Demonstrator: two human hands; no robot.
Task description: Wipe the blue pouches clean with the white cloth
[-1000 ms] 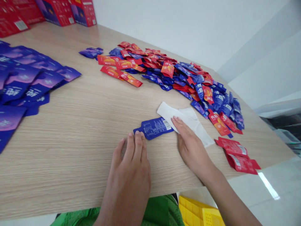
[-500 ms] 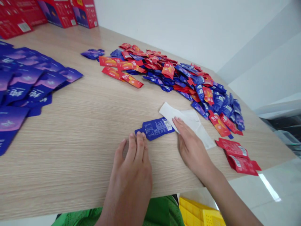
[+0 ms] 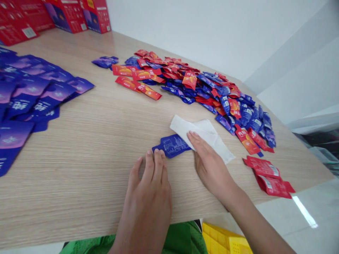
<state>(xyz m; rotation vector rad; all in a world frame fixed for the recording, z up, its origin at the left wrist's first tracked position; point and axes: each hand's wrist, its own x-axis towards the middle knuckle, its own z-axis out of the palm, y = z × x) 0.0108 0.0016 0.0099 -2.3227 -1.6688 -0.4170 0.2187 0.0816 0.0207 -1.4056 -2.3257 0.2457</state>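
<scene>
A blue sachet (image 3: 173,145) lies flat on the table with its printed back up. The fingertips of my left hand (image 3: 150,187) press on its narrow spout end; the fingers are stretched out. My right hand (image 3: 209,164) lies with straight fingers on a folded white cloth or tissue (image 3: 203,132), pressing it down over the sachet's wide right end. The cloth hides that end. Two red sachets (image 3: 268,175) lie to the right of my right hand, near the table edge.
A long heap of red and blue sachets (image 3: 190,79) runs along the back of the table (image 3: 100,141). Larger blue pouches (image 3: 31,91) lie overlapping at left. Red boxes (image 3: 66,16) stand at the back left. A yellow crate (image 3: 225,240) sits below the table's front edge.
My right hand has slid the white cloth left along the blue sachet, covering its barcode. My left hand stays on the spout end.
</scene>
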